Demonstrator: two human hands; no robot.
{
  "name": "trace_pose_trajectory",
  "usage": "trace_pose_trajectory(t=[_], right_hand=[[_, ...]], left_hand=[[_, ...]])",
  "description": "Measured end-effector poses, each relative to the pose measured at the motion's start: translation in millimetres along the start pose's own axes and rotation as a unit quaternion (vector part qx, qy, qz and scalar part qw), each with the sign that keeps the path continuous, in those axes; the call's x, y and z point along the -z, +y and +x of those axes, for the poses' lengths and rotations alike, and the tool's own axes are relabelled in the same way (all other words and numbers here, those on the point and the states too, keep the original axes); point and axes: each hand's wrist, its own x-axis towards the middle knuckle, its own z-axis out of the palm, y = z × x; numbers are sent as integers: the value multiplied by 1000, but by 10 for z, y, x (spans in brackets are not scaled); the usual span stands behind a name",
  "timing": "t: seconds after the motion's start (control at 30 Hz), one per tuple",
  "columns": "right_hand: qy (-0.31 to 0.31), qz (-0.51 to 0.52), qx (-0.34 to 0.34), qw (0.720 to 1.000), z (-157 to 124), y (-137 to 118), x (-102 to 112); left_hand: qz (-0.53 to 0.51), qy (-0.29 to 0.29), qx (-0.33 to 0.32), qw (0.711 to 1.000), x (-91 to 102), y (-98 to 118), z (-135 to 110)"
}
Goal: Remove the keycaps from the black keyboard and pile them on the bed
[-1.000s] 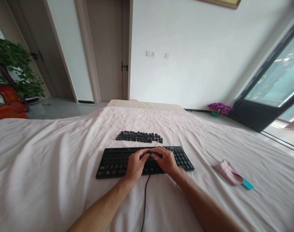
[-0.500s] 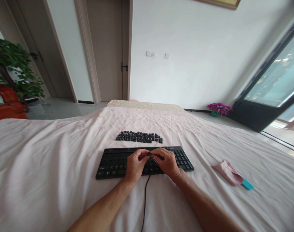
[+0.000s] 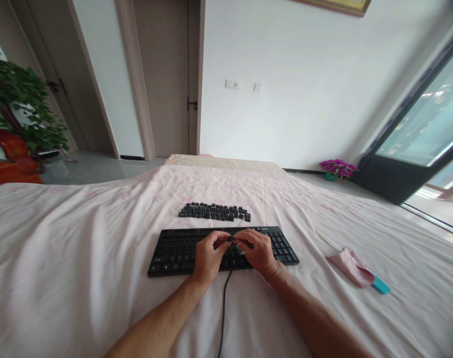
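Note:
A black keyboard (image 3: 174, 266) lies on the bedspread, with many bare key sockets on its left side and keycaps still on the right pad and bottom row. Above its middle, my left hand (image 3: 208, 254) pinches a small black keycap (image 3: 231, 238) between thumb and fingertips. My right hand (image 3: 258, 251) meets it there, its fingertips closed on the same keycap. A thin wire loop, like a keycap puller (image 3: 240, 248), sticks out from under the right fingers; its handle is hidden. Several loose keycaps (image 3: 211, 212) lie in rows beyond the keyboard.
A black cable (image 3: 224, 308) runs from the keyboard toward me. On the right of the pale pink bedspread (image 3: 110, 238) lies a pink cloth (image 3: 349, 266) around a blue-ended tool (image 3: 381, 284). Farther off are a door (image 3: 161, 74) and potted purple flowers (image 3: 338, 168).
Both hands stay over the keyboard, and the pinched fingertips shift only slightly around the keycap. The wire loop tilts a little. The keyboard and loose keycaps keep their places.

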Motion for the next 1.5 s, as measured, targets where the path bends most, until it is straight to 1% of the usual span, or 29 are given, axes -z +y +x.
trace_pose_trajectory(t=[0.2,0.53,0.67,0.77,0.83,0.9,0.97,1.07,1.13,1.3,1.5], right_hand=[[-19,8,-3,1000,23,-48,25],[-17,11,-10,1000,26,-58,22],[-27,2,-30,999,37,-52,12],[-14,-43,-63,997,102,-19,47],[-8,-104,-110,988,169,29,94],[-15,-169,-168,971,237,100,146],[-35,-213,-219,951,290,186,184],[-78,-239,-275,928,344,312,195],[-103,-248,-300,916,378,379,176],[-144,-269,-311,900,498,472,104],[-172,-280,-292,898,607,517,-15]], left_hand=[[9,4,2,1000,5,26,-1],[14,1,7,1000,-5,17,2],[7,-18,8,1000,-13,-17,10],[20,-7,0,1000,-13,-37,23],[43,-7,-5,999,-13,-45,32],[67,-21,-11,997,-17,-48,37],[84,-37,-22,996,-21,-50,36],[99,-46,-35,993,-27,-55,32],[105,-47,-41,992,-29,-62,31],[116,-46,-51,991,-32,-79,29],[119,-49,-54,990,-23,-71,26]])
